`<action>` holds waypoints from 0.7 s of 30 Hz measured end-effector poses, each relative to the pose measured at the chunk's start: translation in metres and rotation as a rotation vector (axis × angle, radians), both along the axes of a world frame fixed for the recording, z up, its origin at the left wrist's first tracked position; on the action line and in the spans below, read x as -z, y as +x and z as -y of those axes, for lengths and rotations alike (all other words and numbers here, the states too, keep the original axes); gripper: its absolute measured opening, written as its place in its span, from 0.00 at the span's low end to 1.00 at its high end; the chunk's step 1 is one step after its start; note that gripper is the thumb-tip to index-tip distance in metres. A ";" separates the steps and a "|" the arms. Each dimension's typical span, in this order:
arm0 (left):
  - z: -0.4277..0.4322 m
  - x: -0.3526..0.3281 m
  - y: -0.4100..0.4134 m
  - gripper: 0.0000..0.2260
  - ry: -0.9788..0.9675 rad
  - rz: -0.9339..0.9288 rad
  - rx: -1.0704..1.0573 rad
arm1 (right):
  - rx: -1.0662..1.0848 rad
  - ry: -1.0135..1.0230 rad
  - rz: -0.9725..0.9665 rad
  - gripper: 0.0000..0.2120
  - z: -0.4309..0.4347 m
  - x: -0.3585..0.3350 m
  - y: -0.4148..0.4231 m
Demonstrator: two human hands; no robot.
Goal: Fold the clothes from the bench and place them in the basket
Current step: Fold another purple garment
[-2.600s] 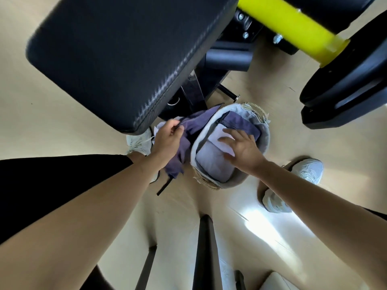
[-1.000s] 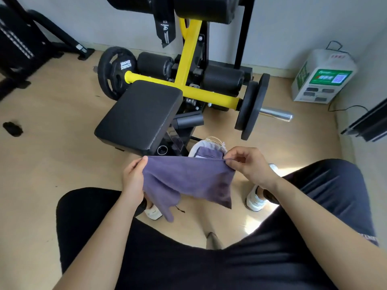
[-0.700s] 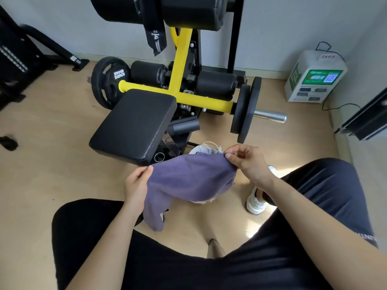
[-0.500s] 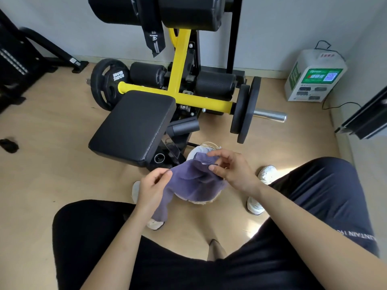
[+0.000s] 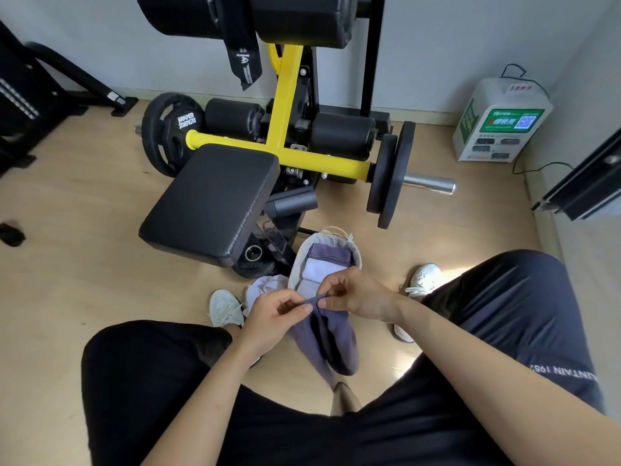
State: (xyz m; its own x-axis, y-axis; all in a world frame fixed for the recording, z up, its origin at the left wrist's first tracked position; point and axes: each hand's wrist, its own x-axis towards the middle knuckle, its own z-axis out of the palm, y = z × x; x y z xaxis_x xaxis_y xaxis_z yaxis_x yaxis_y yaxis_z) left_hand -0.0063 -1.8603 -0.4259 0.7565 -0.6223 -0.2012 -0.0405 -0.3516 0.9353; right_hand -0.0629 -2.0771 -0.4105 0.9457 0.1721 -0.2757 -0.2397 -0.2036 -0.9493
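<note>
Purple cloth [image 5: 331,341] hangs at lower centre of the frame, doubled over, its top edge bunched between both hands. We note the left hand [image 5: 272,317] pinching that edge between thumb and forefinger, the other fingers curled. The right hand [image 5: 356,297] pinches the same edge just beside it, fingers likewise curled in. The cloth drops between the person's knees and hides the floor beneath it.

Directly above the hands in the frame stands the basket [image 5: 297,260], on the floor at the foot of the bench [image 5: 211,200]. Inside it we see folded clothes [image 5: 327,260], purple and pale. The right hand covers the basket's near rim. A pale garment [image 5: 263,285] lies against the basket's left side, partly hidden by the left hand.

The bench pad is black. Behind it runs a yellow frame [image 5: 279,153], with a plate [image 5: 169,132] at its left end and two plates [image 5: 389,179] at its right. A white box [image 5: 500,122] stands at upper right by the wall. White shoes [image 5: 224,307] show either side of the hands.
</note>
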 end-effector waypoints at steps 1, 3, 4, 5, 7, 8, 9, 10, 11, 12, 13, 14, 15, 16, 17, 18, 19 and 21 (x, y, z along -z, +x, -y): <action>0.000 0.002 0.001 0.10 0.008 -0.018 0.006 | 0.010 0.025 -0.002 0.06 0.002 -0.001 0.000; 0.001 0.004 0.001 0.08 0.020 -0.039 0.031 | 0.043 0.057 -0.003 0.06 0.005 -0.004 0.000; 0.002 0.007 0.002 0.08 0.033 -0.050 0.040 | 0.068 0.059 0.001 0.06 0.007 -0.005 0.000; 0.002 0.008 0.002 0.10 0.052 -0.059 0.052 | 0.100 0.054 0.007 0.05 0.010 -0.006 -0.001; 0.001 0.012 0.002 0.18 0.109 -0.058 0.063 | 0.184 0.051 0.024 0.04 0.016 -0.008 -0.001; 0.000 0.015 0.003 0.20 0.133 -0.052 0.057 | 0.246 0.062 0.040 0.04 0.020 -0.010 0.000; -0.002 0.017 0.004 0.22 0.149 -0.041 0.044 | 0.325 0.080 0.059 0.05 0.025 -0.011 0.001; -0.004 0.018 0.006 0.23 0.154 -0.029 0.024 | 0.416 0.096 0.081 0.06 0.030 -0.012 0.002; -0.006 0.020 0.009 0.24 0.153 -0.017 -0.008 | 0.511 0.105 0.103 0.06 0.037 -0.012 0.004; -0.008 0.021 0.011 0.23 0.148 -0.008 -0.038 | 0.601 0.114 0.121 0.06 0.043 -0.013 0.006; -0.011 0.020 0.014 0.22 0.139 0.000 -0.070 | 0.686 0.130 0.132 0.06 0.050 -0.012 0.008; -0.013 0.019 0.016 0.20 0.128 0.006 -0.103 | 0.766 0.152 0.134 0.05 0.057 -0.011 0.008; -0.014 0.016 0.017 0.16 0.118 0.006 -0.136 | 0.837 0.166 0.131 0.05 0.063 -0.011 0.009; -0.016 0.013 0.019 0.13 0.114 0.008 -0.171 | 0.897 0.162 0.125 0.05 0.067 -0.010 0.010; -0.016 0.010 0.021 0.10 0.119 0.017 -0.205 | 0.943 0.145 0.119 0.04 0.070 -0.009 0.010; -0.017 0.006 0.023 0.09 0.126 0.029 -0.235 | 0.973 0.120 0.113 0.05 0.072 -0.009 0.011; -0.017 0.002 0.026 0.08 0.131 0.045 -0.257 | 0.991 0.099 0.106 0.05 0.073 -0.008 0.011; -0.014 -0.009 0.034 0.07 0.121 0.073 -0.275 | 0.989 0.044 0.096 0.05 0.073 -0.010 0.015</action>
